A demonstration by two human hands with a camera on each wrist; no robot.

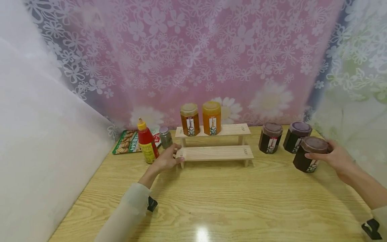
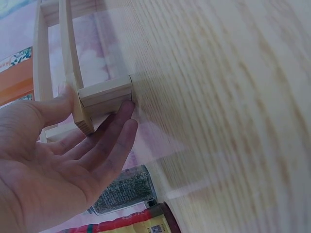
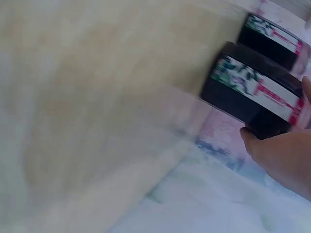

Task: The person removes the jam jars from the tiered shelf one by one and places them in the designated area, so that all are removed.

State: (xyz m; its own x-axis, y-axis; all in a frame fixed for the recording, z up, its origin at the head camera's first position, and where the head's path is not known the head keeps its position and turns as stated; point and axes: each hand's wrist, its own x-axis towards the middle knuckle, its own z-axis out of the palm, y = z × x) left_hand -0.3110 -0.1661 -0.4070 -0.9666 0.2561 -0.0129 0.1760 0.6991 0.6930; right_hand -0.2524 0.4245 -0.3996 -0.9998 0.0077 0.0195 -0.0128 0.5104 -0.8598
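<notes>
My left hand (image 1: 166, 158) holds the left end of a two-step wooden rack (image 1: 214, 153). In the left wrist view the thumb lies on the lower plank (image 2: 72, 63), and the fingers reach round its end beside a short leg (image 2: 108, 94). On the right, my right hand (image 1: 340, 161) grips a dark hexagonal jar (image 1: 308, 158) near its lid, with thumb and fingers on opposite sides. The right wrist view has this jar's white and pink label (image 3: 257, 90) facing the camera. Two similar dark jars, one with a purple lid (image 1: 300, 127) and another (image 1: 270, 137), stand behind it.
An amber jar (image 1: 190, 121) and an orange jar (image 1: 212, 119) stand on the upper step. Left of the rack are a small shaker jar (image 1: 165, 137), a red sauce bottle (image 1: 147, 143) and a green packet (image 1: 126, 142). Flowered curtains (image 1: 193, 60) border the wooden table (image 1: 217, 198).
</notes>
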